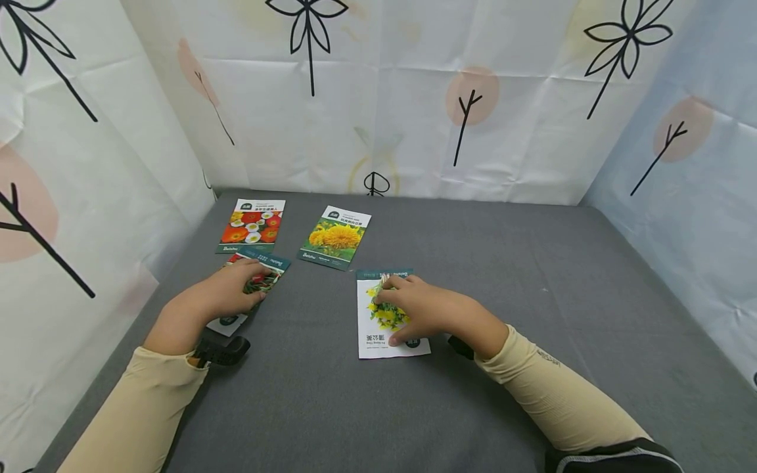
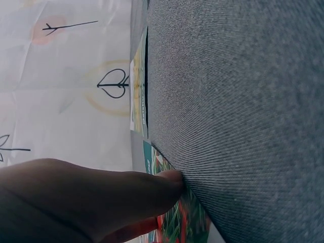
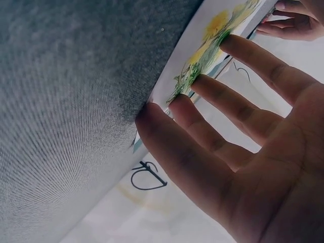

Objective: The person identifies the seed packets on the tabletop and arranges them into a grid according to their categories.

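My left hand (image 1: 227, 289) lies over a seed packet with red and green plants (image 1: 260, 284), turned at an angle on the cloth. Its thumb (image 2: 169, 190) rests at the packet's right edge, and the palm covers much of the front. To the right, a white seed packet with yellow flowers (image 1: 387, 315) lies upside down from my side. My right hand (image 1: 434, 309) reaches across it, with spread, nearly straight fingers (image 3: 240, 109) touching its printed face and the thumb by its near end.
Behind the left hand is a seed packet with red and white flowers (image 1: 254, 230). Another with orange-yellow blooms (image 1: 336, 240) lies to its right, slightly tilted. Grey cloth (image 1: 532, 276) covers the table. White printed curtains (image 1: 402, 112) stand at the back and both sides.
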Action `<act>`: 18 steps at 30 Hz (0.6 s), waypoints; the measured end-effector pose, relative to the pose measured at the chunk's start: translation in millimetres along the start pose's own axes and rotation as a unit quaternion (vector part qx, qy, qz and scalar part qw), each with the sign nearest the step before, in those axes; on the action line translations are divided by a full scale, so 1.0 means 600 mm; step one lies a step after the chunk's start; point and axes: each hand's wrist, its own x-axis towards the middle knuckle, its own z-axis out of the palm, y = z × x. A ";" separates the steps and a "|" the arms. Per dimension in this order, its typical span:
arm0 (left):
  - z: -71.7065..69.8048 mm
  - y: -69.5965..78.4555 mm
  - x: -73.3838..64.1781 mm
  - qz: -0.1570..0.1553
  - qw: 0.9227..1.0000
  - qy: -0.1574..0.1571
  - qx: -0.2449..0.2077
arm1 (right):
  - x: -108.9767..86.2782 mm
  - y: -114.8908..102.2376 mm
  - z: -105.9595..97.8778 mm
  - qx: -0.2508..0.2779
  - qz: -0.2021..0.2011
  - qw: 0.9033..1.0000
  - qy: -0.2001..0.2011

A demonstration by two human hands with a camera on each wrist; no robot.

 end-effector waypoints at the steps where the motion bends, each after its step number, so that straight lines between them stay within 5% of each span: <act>1: 0.000 0.000 0.000 0.000 1.000 -0.001 0.001 | 0.000 0.000 0.000 -0.001 0.000 1.000 -0.001; 18: -0.003 0.000 -0.001 0.002 1.000 -0.001 -0.002 | -0.009 0.012 0.002 0.006 0.002 1.000 0.006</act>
